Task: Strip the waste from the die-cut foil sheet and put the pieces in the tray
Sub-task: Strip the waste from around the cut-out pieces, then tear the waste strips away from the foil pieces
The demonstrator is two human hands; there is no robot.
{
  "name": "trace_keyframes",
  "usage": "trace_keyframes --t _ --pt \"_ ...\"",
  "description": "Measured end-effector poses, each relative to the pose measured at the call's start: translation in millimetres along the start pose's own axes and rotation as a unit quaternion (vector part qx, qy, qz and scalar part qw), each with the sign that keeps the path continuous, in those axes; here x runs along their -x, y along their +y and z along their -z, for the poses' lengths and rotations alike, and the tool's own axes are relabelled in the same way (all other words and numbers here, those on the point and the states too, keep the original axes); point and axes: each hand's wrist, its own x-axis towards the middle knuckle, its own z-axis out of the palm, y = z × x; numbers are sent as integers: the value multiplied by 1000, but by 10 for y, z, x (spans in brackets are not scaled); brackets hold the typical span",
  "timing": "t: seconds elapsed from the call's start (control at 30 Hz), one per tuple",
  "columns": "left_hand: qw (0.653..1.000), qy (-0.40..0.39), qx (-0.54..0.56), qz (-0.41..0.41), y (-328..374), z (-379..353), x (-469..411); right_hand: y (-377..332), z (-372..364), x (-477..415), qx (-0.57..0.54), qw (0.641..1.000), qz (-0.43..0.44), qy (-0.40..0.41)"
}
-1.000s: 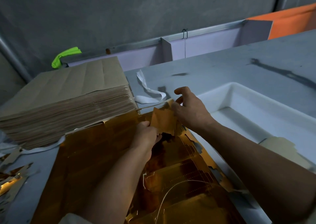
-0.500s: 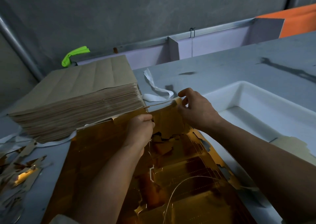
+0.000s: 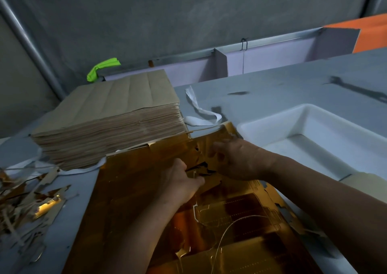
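Gold die-cut foil sheet (image 3: 129, 190) lies flat on the grey worktop (image 3: 272, 85) right under me, and both hands are on it at a ragged dark opening near its far end. My left hand (image 3: 182, 181) has its fingers curled, pinching foil at the near lip of that tear. My right hand (image 3: 236, 158) is on the far lip but motion-blurred, so I cannot tell whether it grips or only presses.

A second ago the two hands held a loose flap up off the sheet. Now that flap is down and the hands sit lower, which I read as waste being worked free, not yet lifted out.

Just right of the sheet sits the white plastic tray (image 3: 303, 114), with one beige piece (image 3: 366, 181) at its near end. To the left are a tall stack of brown sheets (image 3: 117, 114) and a heap of foil scraps (image 3: 31, 200).
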Motion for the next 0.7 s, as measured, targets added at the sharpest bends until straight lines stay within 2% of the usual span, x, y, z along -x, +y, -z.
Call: trace_keyframes --t 0.07,0.17,0.23,0.43,0.6,0.7 --pt "999 13 -30 -42 -10 -38 37 -1 -25 -2 17 1000 -5 -25" --pt "978 51 -142 -143 -1 -112 90 21 -21 -8 16 1000 -7 -19" --pt "969 50 -165 -179 -1 -155 93 33 -19 -4 9 1000 -6 -15" --pt "973 31 -128 -191 -46 -177 62 70 -49 -32 -3 1000 0 -10" --pt "955 93 -145 -243 -110 -134 86 105 -57 -58 -17 1000 -2 19" --pt "951 134 -133 -245 -125 -65 108 113 -69 -68 -20 999 -15 35"
